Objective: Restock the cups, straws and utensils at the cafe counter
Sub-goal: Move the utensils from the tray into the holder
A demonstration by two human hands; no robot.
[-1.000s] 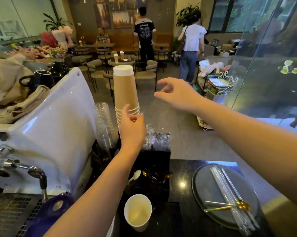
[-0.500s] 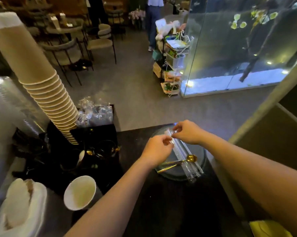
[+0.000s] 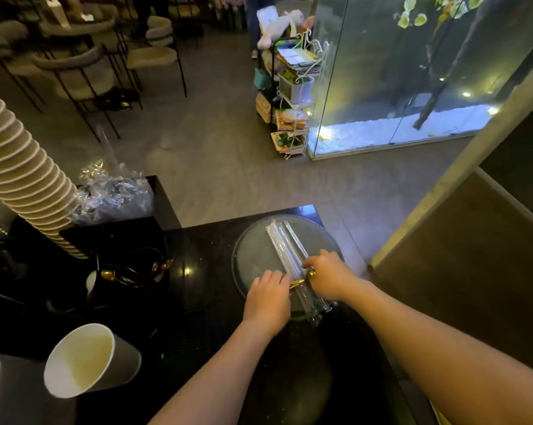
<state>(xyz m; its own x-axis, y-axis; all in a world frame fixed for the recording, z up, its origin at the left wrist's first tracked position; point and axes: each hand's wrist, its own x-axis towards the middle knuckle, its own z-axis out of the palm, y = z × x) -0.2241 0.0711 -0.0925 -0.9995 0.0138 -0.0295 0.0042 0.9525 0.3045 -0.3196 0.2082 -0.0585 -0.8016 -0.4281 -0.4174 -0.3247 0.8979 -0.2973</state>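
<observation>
A bundle of clear wrapped straws [image 3: 285, 245] lies diagonally on a round grey tray [image 3: 251, 256] on the black counter. Gold spoons [image 3: 298, 283] lie under the bundle, with one gold bowl showing beside my right thumb. My left hand [image 3: 268, 299] presses curled fingers against the bundle's left side near its near end. My right hand [image 3: 331, 279] closes over the same part from the right. A tall stack of brown paper cups [image 3: 23, 185] leans at the left. One loose paper cup [image 3: 89, 360] lies tilted at the lower left.
A black organiser [image 3: 127, 240] holds gold spoons [image 3: 133, 271] and crinkled clear plastic packets [image 3: 115, 191]. The counter edge runs just beyond the tray. Past it are the cafe floor, chairs [image 3: 84, 75], a white wire rack [image 3: 292, 96] and a glass wall [image 3: 412, 72].
My view swung from the cup stack down to the tray. Both hands slid from the straws' far end to their near end and closed in on the bundle.
</observation>
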